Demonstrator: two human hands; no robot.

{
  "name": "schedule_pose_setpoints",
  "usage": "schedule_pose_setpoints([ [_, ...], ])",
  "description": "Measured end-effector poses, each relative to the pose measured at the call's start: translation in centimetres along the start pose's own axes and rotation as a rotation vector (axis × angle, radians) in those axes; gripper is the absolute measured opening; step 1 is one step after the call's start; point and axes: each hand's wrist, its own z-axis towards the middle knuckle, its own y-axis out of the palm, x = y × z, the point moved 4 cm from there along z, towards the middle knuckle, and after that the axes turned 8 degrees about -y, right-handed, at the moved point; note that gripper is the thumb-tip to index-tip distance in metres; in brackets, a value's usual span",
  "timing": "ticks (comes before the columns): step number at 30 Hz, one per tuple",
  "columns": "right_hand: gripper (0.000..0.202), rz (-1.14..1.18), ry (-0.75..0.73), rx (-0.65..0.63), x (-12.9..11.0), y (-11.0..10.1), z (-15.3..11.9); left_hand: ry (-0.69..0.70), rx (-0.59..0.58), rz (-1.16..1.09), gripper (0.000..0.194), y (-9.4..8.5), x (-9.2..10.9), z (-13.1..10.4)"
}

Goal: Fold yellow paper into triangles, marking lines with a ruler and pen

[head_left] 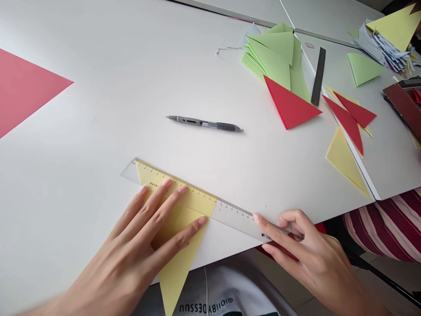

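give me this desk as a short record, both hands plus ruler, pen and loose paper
left hand: spread over clear ruler and yellow paper
right hand: holding one ruler end
ruler: laid across the yellow paper, overhanging its sides
pen: lying beyond the ruler
green paper: stacked, far right
red triangle: beside the green stack

And there's the ruler, 10 through 20 running legibly along its edge, its small print blurred; just below it, the garment flashes upside-down "BYDESSUU"; above it, the pen carries a label too tiny to read
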Motion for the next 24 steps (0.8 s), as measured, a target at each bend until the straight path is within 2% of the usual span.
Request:
schedule_pose_setpoints([
  [7, 0.044, 0.006, 0.001, -0.020, 0.1, 0.0, -0.2, 0.020, 0.000, 0.030, 0.063, -0.1, -0.1, 0.0],
  [10, 0.046, 0.040, 0.004, -0.015, 0.3, 0.1, -0.2, 0.029, 0.041, 0.019, 0.061, -0.4, 0.2, -0.2],
  [13, 0.046, 0.105, -0.004, 0.047, 0.5, 0.0, -0.3, 0.032, 0.161, 0.057, 0.052, -0.6, 0.8, -0.7],
  [14, 0.046, 0.122, -0.006, 0.079, 0.6, 0.0, -0.3, 0.019, 0.185, 0.088, 0.055, -0.5, 1.0, -0.9],
  [17, 0.049, 0.169, -0.017, 0.152, 1.0, -0.1, -0.4, -0.054, 0.163, 0.181, 0.082, 0.3, 1.6, -1.3],
  [18, 0.050, 0.190, -0.019, 0.169, 1.1, 0.0, -0.4, -0.073, 0.151, 0.195, 0.085, 0.5, 1.7, -1.4],
  [21, 0.055, 0.247, 0.024, 0.221, 1.8, 0.1, -0.4, -0.076, 0.163, 0.220, 0.079, 0.6, 1.9, -1.6],
  [24, 0.052, 0.342, 0.131, 0.268, 2.5, 0.4, -0.5, -0.072, 0.152, 0.225, 0.069, 0.2, 1.9, -1.9],
])
